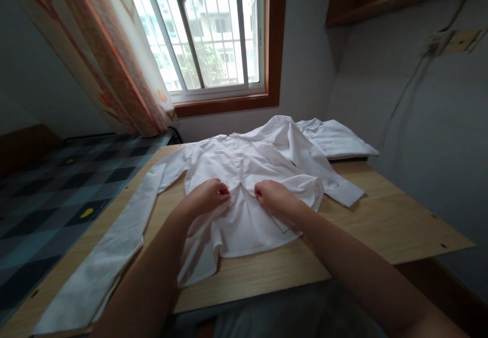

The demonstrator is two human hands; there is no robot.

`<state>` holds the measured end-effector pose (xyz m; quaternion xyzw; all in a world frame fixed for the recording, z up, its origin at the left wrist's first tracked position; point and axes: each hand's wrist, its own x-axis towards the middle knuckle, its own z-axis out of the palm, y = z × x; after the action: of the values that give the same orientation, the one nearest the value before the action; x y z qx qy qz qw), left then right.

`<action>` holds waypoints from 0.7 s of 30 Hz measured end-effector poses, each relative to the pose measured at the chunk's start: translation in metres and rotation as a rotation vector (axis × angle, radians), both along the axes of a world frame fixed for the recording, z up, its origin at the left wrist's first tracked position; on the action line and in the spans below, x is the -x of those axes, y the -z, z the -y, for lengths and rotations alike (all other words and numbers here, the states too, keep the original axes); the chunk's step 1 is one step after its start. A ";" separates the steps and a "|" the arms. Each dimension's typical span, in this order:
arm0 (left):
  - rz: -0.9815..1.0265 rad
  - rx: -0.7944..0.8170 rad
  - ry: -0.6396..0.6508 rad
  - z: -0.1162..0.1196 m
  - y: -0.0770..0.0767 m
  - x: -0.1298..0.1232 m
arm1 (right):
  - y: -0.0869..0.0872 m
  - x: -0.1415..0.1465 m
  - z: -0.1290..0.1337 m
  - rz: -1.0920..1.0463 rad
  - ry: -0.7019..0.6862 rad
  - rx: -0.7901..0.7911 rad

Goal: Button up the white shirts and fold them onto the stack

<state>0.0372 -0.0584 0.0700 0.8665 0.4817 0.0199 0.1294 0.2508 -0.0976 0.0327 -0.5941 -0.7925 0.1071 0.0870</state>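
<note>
A white button-up shirt [247, 226] lies spread on a light wooden board, its collar toward the window. One sleeve [114, 241] stretches down the left side to the near edge; the other bends out to the right. My left hand [208, 195] is closed in a pinch on the shirt front, just left of the button line. On the other side of it, my right hand [272, 194] pinches the front too. Between the two hands the cloth is slightly raised and creased, and the front panels part below that spot.
The wooden board [389, 216] carries a folded stack of white cloth [346, 140] at its far right. To the left is a bed with a checked cover [41, 195]. A curtain [114, 63] hangs beside the window [213, 33]; a wall shelf [373, 10] is at upper right.
</note>
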 end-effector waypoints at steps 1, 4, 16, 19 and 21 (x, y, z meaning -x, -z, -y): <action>-0.036 0.009 0.004 0.000 0.002 0.000 | -0.001 0.000 0.000 -0.005 0.006 0.003; -0.095 0.010 -0.018 0.002 0.008 -0.003 | -0.002 0.000 0.001 -0.017 0.007 0.001; -0.090 -0.141 0.016 0.014 0.014 -0.013 | 0.004 -0.004 -0.001 -0.070 -0.001 -0.032; -0.067 -0.130 0.014 0.015 0.015 -0.015 | 0.003 -0.006 -0.004 -0.081 0.023 -0.010; -0.025 -0.127 0.010 0.013 0.014 -0.014 | 0.002 -0.007 -0.006 -0.092 0.040 0.015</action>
<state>0.0512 -0.0712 0.0558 0.8754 0.4769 0.0390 0.0680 0.2581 -0.0917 0.0304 -0.6048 -0.7749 0.1383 0.1209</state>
